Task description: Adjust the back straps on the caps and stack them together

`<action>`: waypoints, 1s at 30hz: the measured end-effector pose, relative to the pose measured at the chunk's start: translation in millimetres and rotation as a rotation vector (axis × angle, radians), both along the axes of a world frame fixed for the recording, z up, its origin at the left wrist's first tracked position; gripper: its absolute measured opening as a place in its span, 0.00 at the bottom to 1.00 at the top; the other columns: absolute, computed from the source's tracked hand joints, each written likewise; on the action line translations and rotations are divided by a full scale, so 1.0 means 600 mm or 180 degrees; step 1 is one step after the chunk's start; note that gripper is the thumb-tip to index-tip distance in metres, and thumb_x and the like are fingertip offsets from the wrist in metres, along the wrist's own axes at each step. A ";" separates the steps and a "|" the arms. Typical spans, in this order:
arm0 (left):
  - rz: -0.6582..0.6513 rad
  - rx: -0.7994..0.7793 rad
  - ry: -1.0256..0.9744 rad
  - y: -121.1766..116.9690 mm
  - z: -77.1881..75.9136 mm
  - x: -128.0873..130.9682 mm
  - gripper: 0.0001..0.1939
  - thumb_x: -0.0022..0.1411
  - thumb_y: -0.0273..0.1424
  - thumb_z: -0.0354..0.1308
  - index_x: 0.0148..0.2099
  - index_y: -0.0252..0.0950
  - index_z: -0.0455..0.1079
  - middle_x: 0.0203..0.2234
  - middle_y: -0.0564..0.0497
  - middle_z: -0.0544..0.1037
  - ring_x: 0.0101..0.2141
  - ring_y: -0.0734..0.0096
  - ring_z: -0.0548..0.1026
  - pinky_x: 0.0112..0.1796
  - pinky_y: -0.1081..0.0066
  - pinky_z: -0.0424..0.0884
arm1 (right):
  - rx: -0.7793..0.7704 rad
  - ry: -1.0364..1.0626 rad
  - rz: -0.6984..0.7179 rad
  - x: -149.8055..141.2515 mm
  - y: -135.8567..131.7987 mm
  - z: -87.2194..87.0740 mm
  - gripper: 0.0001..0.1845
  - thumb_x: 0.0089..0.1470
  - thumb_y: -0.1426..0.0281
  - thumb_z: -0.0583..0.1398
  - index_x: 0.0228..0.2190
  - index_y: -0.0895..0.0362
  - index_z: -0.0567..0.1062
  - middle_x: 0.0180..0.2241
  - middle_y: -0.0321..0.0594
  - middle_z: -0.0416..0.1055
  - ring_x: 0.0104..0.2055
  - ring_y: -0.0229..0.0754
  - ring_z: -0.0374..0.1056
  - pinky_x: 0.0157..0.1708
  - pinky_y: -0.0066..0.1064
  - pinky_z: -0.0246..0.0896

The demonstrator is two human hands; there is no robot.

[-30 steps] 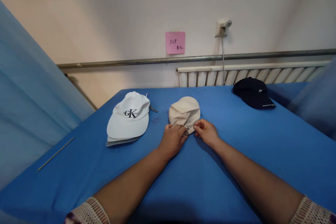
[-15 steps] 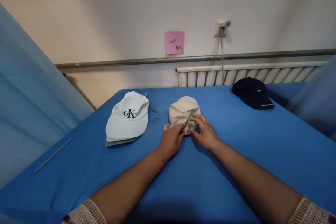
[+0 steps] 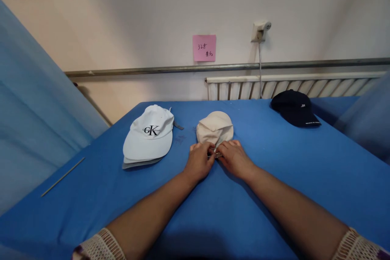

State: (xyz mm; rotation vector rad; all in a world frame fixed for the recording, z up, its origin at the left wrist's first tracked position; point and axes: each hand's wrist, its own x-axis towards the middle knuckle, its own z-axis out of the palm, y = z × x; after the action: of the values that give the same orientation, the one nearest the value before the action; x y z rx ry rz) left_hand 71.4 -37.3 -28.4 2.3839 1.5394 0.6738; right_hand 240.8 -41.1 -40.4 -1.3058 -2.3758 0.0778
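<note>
A beige baseball cap (image 3: 217,126) lies on the blue-covered table (image 3: 195,219), its back strap end toward me. My left hand (image 3: 200,160) is closed on the left side of that strap, thumb and fingers pinching it. My right hand (image 3: 235,157) grips the strap from the right, close beside the left hand. A small metal buckle (image 3: 218,155) shows between my fingertips; the fingers hide most of the strap.
To the left sits a white cap with black letters (image 3: 149,134), a grey brim beneath it. A dark navy cap (image 3: 294,107) rests at the back right. A thin stick (image 3: 63,176) lies at far left. Behind are a radiator (image 3: 283,85) and a metal rail (image 3: 152,70).
My right hand has moved left and its fingers have closed over the strap by the buckle, close to my left hand. The left hand stays almost in place; the cap has hardly moved.
</note>
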 end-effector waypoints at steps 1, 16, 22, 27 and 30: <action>0.0007 0.0004 0.0047 -0.001 0.001 0.001 0.11 0.59 0.28 0.55 0.45 0.40 0.68 0.33 0.53 0.79 0.41 0.61 0.72 0.46 0.60 0.58 | 0.0020 -0.0054 -0.0016 0.000 0.000 0.000 0.07 0.60 0.71 0.54 0.38 0.56 0.72 0.38 0.42 0.72 0.42 0.46 0.65 0.45 0.38 0.49; -0.0149 -0.0119 0.0323 -0.006 0.020 -0.002 0.09 0.56 0.25 0.53 0.39 0.39 0.70 0.31 0.52 0.77 0.40 0.61 0.70 0.43 0.61 0.58 | -0.0105 0.0063 0.0012 0.002 0.000 -0.003 0.04 0.58 0.71 0.57 0.37 0.56 0.71 0.38 0.41 0.72 0.43 0.44 0.66 0.45 0.36 0.49; -0.0171 0.0000 0.0337 -0.005 0.019 -0.002 0.05 0.57 0.27 0.54 0.36 0.39 0.70 0.30 0.53 0.77 0.38 0.62 0.70 0.42 0.61 0.57 | -0.0101 0.0209 -0.0073 0.001 0.002 -0.004 0.03 0.57 0.71 0.59 0.36 0.56 0.71 0.36 0.41 0.72 0.42 0.44 0.66 0.45 0.35 0.51; -0.0159 -0.0030 0.0225 -0.002 0.014 -0.003 0.05 0.61 0.31 0.54 0.34 0.39 0.70 0.29 0.53 0.77 0.37 0.64 0.70 0.43 0.62 0.57 | -0.0115 0.0184 -0.0252 -0.002 0.000 0.000 0.05 0.57 0.69 0.59 0.35 0.58 0.70 0.36 0.42 0.72 0.40 0.45 0.68 0.43 0.36 0.53; -0.0137 -0.0035 0.0184 0.000 0.011 -0.004 0.05 0.61 0.31 0.54 0.35 0.39 0.71 0.30 0.53 0.77 0.37 0.64 0.70 0.42 0.63 0.57 | -0.0202 0.0134 -0.0374 -0.003 -0.002 0.000 0.05 0.57 0.68 0.59 0.36 0.58 0.70 0.36 0.43 0.73 0.37 0.45 0.69 0.40 0.36 0.54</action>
State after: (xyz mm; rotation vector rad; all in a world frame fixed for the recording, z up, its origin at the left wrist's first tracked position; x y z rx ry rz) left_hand 69.2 -37.4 -22.1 2.4413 1.5055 0.5909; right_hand 239.1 -42.4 -40.6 -1.4558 -2.2734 0.1454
